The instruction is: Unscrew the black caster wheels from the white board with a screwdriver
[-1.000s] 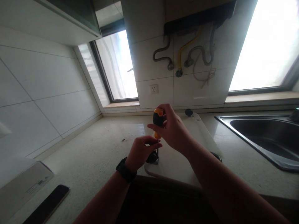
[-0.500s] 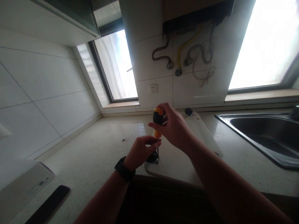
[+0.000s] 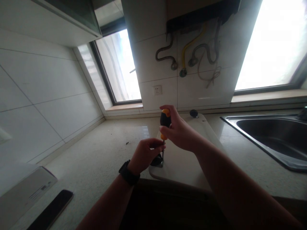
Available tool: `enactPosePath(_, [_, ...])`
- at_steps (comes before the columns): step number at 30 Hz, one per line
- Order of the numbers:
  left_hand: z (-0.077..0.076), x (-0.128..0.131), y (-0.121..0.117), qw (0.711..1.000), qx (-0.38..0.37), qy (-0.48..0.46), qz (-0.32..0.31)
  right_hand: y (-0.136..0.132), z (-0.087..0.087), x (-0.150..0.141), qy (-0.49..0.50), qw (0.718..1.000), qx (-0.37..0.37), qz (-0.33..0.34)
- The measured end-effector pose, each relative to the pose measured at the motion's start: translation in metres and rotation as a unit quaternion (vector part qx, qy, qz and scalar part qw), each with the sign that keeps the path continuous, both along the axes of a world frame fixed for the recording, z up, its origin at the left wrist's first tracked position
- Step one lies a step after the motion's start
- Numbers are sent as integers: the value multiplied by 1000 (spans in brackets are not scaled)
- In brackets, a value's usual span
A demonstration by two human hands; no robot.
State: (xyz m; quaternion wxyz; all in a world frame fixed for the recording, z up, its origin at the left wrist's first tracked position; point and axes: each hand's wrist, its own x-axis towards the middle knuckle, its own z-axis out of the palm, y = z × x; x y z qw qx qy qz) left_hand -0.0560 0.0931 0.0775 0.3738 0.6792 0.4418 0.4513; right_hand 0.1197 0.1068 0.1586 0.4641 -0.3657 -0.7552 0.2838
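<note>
My right hand [image 3: 178,129] is wrapped round the yellow and black handle of a screwdriver [image 3: 165,119], which stands upright. My left hand [image 3: 148,151], with a black watch [image 3: 129,173] on its wrist, pinches the metal shaft just below the handle. The tip meets the metal plate of a black caster [image 3: 156,160] at the near left corner of a pale board [image 3: 181,167]. Whether a screw sits under the tip is too small to tell. Another dark caster [image 3: 193,113] is on the board's far edge.
The board lies on a speckled countertop [image 3: 96,153], close to its front edge. A steel sink [image 3: 263,127] is to the right. At the left are a dark phone [image 3: 51,209] and a white box [image 3: 31,195]. Small dark bits [image 3: 127,143] lie left of the board.
My right hand has turned round the screwdriver handle, its thumb now further across it, and the handle has shifted slightly right. My left hand keeps its pinch on the shaft.
</note>
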Motion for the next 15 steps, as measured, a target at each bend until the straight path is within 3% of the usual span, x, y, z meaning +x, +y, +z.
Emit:
enactPosePath(6, [-5, 0, 2, 1000, 18, -4, 15, 2, -1, -1, -9, 996, 59, -61])
enactPosePath(15, [-6, 6, 2, 998, 34, -32, 38, 3, -4, 0, -12, 997, 54, -45])
